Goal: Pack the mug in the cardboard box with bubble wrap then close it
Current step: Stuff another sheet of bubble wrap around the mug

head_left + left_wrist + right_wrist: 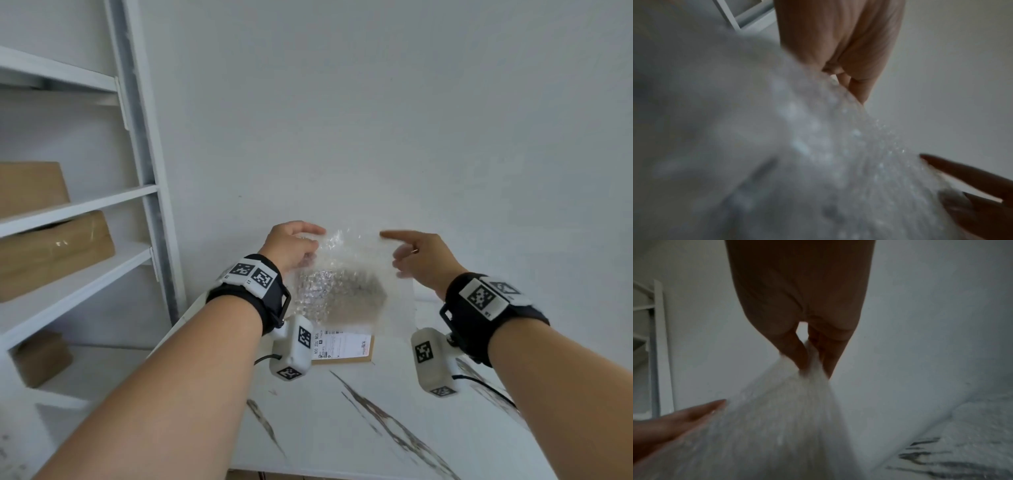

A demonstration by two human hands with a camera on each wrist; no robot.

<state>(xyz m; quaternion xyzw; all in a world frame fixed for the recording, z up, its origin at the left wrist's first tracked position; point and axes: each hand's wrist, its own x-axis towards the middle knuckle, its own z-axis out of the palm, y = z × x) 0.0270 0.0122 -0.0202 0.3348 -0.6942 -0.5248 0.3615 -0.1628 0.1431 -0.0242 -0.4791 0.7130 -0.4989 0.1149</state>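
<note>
Bubble wrap (346,274) pinched between both hands' fingers (397,236)

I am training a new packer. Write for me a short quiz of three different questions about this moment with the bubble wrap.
1. True or false: both hands hold the bubble wrap up above the table.
2. What lies on the table under the sheet? A) a roll of tape B) a cardboard box with a label C) scissors
3. Fill in: the mug is ____ in these views.

Key
1. True: left hand and right hand each pinch an upper corner.
2. B
3. not visible
</note>
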